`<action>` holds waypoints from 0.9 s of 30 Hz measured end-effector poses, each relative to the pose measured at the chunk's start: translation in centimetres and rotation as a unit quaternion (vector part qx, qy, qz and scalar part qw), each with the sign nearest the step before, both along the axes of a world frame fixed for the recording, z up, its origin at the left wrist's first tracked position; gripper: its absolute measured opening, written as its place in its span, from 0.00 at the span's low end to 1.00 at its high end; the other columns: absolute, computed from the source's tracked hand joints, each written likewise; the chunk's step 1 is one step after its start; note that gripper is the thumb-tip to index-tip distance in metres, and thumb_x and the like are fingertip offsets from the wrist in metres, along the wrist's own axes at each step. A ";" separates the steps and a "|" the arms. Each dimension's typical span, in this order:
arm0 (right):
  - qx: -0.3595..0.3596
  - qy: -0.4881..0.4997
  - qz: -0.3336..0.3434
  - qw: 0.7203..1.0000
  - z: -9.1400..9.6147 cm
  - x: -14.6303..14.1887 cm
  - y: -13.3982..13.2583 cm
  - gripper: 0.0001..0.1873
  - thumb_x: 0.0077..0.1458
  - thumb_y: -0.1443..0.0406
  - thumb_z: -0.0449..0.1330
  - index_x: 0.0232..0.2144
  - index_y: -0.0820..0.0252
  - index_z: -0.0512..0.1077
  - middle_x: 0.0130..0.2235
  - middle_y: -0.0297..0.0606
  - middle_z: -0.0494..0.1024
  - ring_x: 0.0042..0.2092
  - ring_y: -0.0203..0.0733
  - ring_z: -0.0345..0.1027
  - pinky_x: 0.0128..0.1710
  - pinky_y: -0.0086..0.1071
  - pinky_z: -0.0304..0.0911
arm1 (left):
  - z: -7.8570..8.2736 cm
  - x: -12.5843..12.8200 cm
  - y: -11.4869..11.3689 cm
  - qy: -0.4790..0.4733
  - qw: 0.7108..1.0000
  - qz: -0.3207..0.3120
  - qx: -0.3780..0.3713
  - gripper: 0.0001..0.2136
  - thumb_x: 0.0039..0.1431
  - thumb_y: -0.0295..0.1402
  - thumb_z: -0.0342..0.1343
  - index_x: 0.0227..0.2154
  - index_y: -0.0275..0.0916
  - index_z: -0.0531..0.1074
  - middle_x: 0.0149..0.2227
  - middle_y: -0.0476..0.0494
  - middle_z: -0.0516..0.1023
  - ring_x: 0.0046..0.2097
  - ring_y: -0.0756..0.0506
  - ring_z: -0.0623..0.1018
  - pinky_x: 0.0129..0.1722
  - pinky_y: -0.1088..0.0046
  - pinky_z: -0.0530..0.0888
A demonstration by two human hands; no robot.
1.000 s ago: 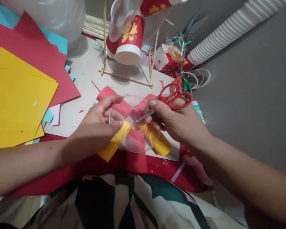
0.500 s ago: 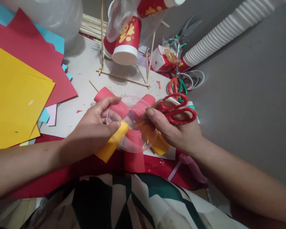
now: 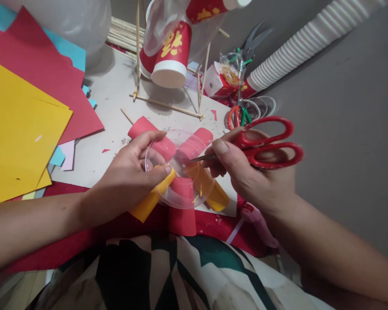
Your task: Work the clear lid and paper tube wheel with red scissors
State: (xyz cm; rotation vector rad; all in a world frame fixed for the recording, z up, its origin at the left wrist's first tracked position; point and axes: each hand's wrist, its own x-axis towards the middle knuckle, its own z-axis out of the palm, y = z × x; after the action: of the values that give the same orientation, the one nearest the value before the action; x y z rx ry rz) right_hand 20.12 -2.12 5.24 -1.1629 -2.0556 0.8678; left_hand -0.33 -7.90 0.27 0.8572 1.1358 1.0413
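Observation:
A clear round plastic lid (image 3: 181,185) lies over a fan of red and yellow paper rolls (image 3: 148,202) at the table's front. My left hand (image 3: 132,172) grips the lid's left rim, thumb on top and fingers curled over the far edge. My right hand (image 3: 252,172) is closed on red-handled scissors (image 3: 268,144), held near the blades. The blades are together, and their tip touches the middle of the lid.
Yellow, red and blue paper sheets (image 3: 22,129) cover the left. Red paper cups (image 3: 171,56) hang on a wooden stick frame (image 3: 168,105) at the back. A stack of white cups (image 3: 304,43), another pair of scissors (image 3: 241,114) and a pink glue gun (image 3: 261,224) lie on the right.
My right hand has swung the scissors round, handles moving out to the right and up, so the blades lie flatter with the tip on the lid's centre. The left hand keeps its hold.

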 end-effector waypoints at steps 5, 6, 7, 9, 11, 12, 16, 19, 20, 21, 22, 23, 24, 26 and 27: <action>0.036 -0.033 0.058 0.997 -0.7 0.0 0.4 0.18 0.65 0.56 0.60 0.23 0.55 0.70 0.23 0.34 0.73 0.25 0.36 0.67 0.26 0.34 0.63 | -0.1 0.1 0.2 0.031 0.999 0.003 0.010 0.30 0.54 0.33 0.67 0.60 0.48 0.69 0.28 0.53 0.70 0.25 0.52 0.69 0.22 0.79 0.66; 0.039 -0.036 0.061 0.997 -0.9 0.0 0.5 0.18 0.65 0.58 0.60 0.22 0.55 0.69 0.23 0.34 0.72 0.24 0.35 0.67 0.26 0.33 0.62 | 0.0 0.1 0.2 0.037 0.999 0.002 0.010 0.30 0.54 0.33 0.67 0.60 0.47 0.68 0.27 0.54 0.69 0.25 0.52 0.69 0.22 0.79 0.66; 0.041 -0.036 0.059 0.997 -0.9 0.1 0.5 0.19 0.65 0.59 0.60 0.22 0.55 0.68 0.23 0.34 0.72 0.24 0.35 0.66 0.25 0.33 0.62 | 0.0 0.1 0.2 0.043 0.999 0.002 0.012 0.30 0.54 0.33 0.67 0.60 0.46 0.69 0.26 0.54 0.68 0.24 0.52 0.68 0.22 0.79 0.66; 0.038 -0.035 0.052 0.997 -1.0 0.1 0.4 0.19 0.64 0.61 0.60 0.21 0.55 0.67 0.23 0.34 0.72 0.24 0.34 0.66 0.24 0.32 0.61 | 0.1 0.1 0.2 0.055 0.998 0.001 0.017 0.29 0.54 0.32 0.66 0.60 0.45 0.69 0.26 0.54 0.68 0.24 0.52 0.67 0.22 0.79 0.65; 0.028 -0.033 0.041 0.998 -1.1 0.1 0.4 0.18 0.64 0.62 0.60 0.21 0.55 0.67 0.22 0.33 0.72 0.24 0.34 0.66 0.23 0.31 0.60 | 0.1 0.1 0.2 0.062 0.998 0.002 0.022 0.29 0.55 0.32 0.66 0.60 0.45 0.69 0.27 0.53 0.68 0.25 0.52 0.67 0.22 0.79 0.65; 0.023 -0.029 0.036 0.999 -1.1 0.1 0.4 0.17 0.64 0.63 0.60 0.22 0.55 0.68 0.22 0.33 0.71 0.23 0.34 0.65 0.22 0.31 0.60 | 0.1 0.1 0.2 0.063 0.998 0.002 0.023 0.28 0.55 0.32 0.66 0.60 0.45 0.69 0.27 0.53 0.69 0.25 0.52 0.67 0.21 0.79 0.65; 0.019 -0.004 0.027 0.999 -1.1 -0.3 0.4 0.17 0.64 0.64 0.60 0.22 0.56 0.69 0.19 0.31 0.71 0.20 0.31 0.64 0.20 0.28 0.57 | 0.0 0.2 0.3 0.064 0.998 0.002 0.028 0.29 0.55 0.33 0.66 0.60 0.46 0.69 0.29 0.52 0.70 0.26 0.52 0.69 0.22 0.79 0.65; 0.000 -0.012 0.009 1.000 -0.9 -0.6 0.3 0.19 0.64 0.63 0.60 0.20 0.57 0.69 0.19 0.31 0.71 0.21 0.31 0.64 0.20 0.28 0.57 | 0.1 0.3 0.3 0.072 0.997 0.004 0.031 0.29 0.53 0.32 0.66 0.59 0.44 0.70 0.30 0.52 0.70 0.27 0.52 0.69 0.23 0.79 0.66; -0.009 -0.017 0.005 1.000 -0.8 -0.7 0.3 0.20 0.64 0.63 0.60 0.20 0.57 0.69 0.19 0.31 0.71 0.21 0.31 0.64 0.21 0.28 0.58 | 0.0 0.3 0.4 0.076 0.997 0.004 0.031 0.29 0.53 0.32 0.66 0.59 0.43 0.70 0.30 0.51 0.70 0.27 0.52 0.69 0.23 0.79 0.67; -0.015 -0.019 0.009 1.000 -0.8 -0.7 0.4 0.20 0.64 0.62 0.60 0.20 0.57 0.70 0.19 0.30 0.71 0.21 0.32 0.64 0.21 0.28 0.59 | 0.0 0.3 0.4 0.079 0.996 0.005 0.032 0.29 0.53 0.32 0.66 0.59 0.43 0.70 0.30 0.51 0.71 0.28 0.51 0.70 0.23 0.79 0.67; -0.018 -0.021 0.019 0.999 -0.7 -0.7 0.5 0.19 0.64 0.62 0.60 0.20 0.57 0.70 0.20 0.30 0.72 0.21 0.32 0.64 0.22 0.28 0.60 | -0.2 0.4 0.5 0.080 0.996 0.003 0.035 0.28 0.53 0.33 0.66 0.59 0.43 0.70 0.31 0.51 0.71 0.28 0.51 0.70 0.24 0.79 0.68; -0.015 -0.024 0.037 0.999 -0.6 -0.6 0.6 0.17 0.64 0.63 0.60 0.21 0.57 0.71 0.21 0.30 0.72 0.22 0.32 0.64 0.22 0.28 0.61 | -0.4 0.4 0.5 0.080 0.996 0.001 0.041 0.28 0.53 0.33 0.66 0.59 0.43 0.70 0.31 0.51 0.71 0.28 0.51 0.70 0.24 0.78 0.68; -0.010 -0.032 0.060 0.998 -0.6 -0.5 0.8 0.16 0.63 0.63 0.61 0.23 0.57 0.72 0.21 0.31 0.73 0.23 0.32 0.65 0.23 0.27 0.61 | -0.6 0.4 0.6 0.080 0.996 -0.002 0.048 0.28 0.53 0.33 0.65 0.59 0.43 0.69 0.32 0.51 0.71 0.29 0.51 0.71 0.25 0.78 0.69; -0.004 -0.057 0.110 0.992 -0.4 -0.2 1.4 0.14 0.62 0.63 0.61 0.24 0.58 0.73 0.23 0.31 0.74 0.24 0.32 0.66 0.24 0.27 0.63 | -1.1 0.3 0.6 0.080 0.995 -0.009 0.067 0.28 0.53 0.32 0.65 0.58 0.43 0.69 0.33 0.51 0.71 0.28 0.52 0.71 0.24 0.78 0.70; -0.003 -0.070 0.133 0.989 -0.3 0.0 1.7 0.13 0.63 0.63 0.60 0.25 0.58 0.73 0.24 0.32 0.75 0.25 0.32 0.67 0.24 0.27 0.63 | -1.2 0.3 0.6 0.082 0.994 -0.011 0.075 0.28 0.53 0.31 0.65 0.58 0.43 0.68 0.33 0.51 0.71 0.28 0.52 0.71 0.24 0.78 0.70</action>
State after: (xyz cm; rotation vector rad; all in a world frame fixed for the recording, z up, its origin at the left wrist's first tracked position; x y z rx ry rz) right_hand 20.08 -0.41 4.90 -0.9907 -2.3622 0.9401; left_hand -0.01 -7.25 -0.96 1.0890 1.1936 1.0626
